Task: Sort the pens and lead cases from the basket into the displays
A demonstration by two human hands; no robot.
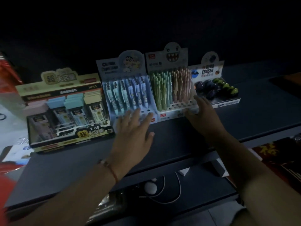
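Dim scene, four displays in a row on a dark shelf [244,121]. Far left: lead case display [65,111] w/ pastel cases stacked in rows. Next right: blue cartoon pen display [128,95], pens standing in the back holes, a few front holes bare. Then the green/pink pen display [172,88], front holes also bare. Far right: eraser display [216,90].

Left hand [133,128]: fingers straight and spread, nothing held, fingertips over/at the near front edge of the blue cartoon display; contact can't be confirmed, bit blurred. Right hand [202,115]: fingers extended, nothing gripped, lying against the near right corner of the green/pink display, just beside the eraser box.

Basket isn't visible in this view, and no loose pens or lead cases seen outside the displays.

Step, by my read: squaring up / nudging the two pen displays rather than placing stock, since both hands are bare. Task looks well along or near done, tho the unseen basket leaves that unsure.

Next move prob needs: light even push from both sides so displays sit flush w/o tipping the upright pens, then a check of the basket for leftovers.
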